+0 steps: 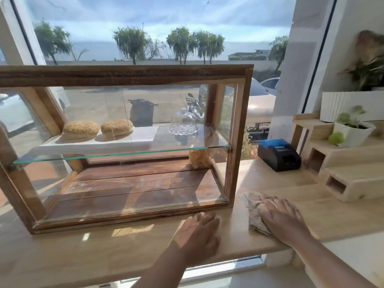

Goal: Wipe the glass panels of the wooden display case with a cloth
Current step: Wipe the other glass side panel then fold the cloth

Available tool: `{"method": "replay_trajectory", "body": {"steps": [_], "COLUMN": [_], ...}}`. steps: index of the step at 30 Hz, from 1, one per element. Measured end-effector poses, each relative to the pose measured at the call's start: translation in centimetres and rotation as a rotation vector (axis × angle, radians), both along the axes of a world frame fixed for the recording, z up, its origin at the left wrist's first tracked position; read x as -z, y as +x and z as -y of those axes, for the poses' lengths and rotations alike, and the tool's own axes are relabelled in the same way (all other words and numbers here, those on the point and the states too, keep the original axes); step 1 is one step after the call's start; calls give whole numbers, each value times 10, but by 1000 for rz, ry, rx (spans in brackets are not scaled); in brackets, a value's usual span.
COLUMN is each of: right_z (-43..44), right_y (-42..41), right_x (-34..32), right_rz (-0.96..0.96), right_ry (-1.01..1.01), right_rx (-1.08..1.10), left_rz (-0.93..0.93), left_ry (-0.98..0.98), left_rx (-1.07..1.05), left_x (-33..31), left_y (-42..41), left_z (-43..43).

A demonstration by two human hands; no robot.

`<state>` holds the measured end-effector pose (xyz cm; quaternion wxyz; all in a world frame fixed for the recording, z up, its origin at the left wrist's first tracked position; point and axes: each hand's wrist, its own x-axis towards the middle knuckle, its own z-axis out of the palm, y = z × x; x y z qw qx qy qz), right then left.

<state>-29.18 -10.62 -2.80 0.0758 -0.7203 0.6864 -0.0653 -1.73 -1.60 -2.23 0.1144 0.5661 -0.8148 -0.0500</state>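
Display case (124, 75) upright, long axis left-right

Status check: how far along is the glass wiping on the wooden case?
Done: nothing I can confirm; the glass of the display case shows no clear wipe marks. In hand: the right hand lies flat on the cloth, which sits on the counter right of the case, off the glass. The left hand rests on the counter by the case's front bottom rail. Left: seemingly every glass panel.
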Motion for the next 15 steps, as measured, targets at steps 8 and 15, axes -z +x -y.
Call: {"method": "replay_trajectory", "body": {"steps": [8,15], "right_z": [1,1], "right_y": [-2,-6], "right_x": [0,-3], "right_rz": [-40,-10], "right_ry": [-15,-6], "right_rx": [-96,-259], "left_rz": [-56,-76], "left_ry": [-4,1], "left_rx": [-42,-30], "left_x": [-3,-7], "left_y": [-3,-2], "left_z": [-3,-8]}}
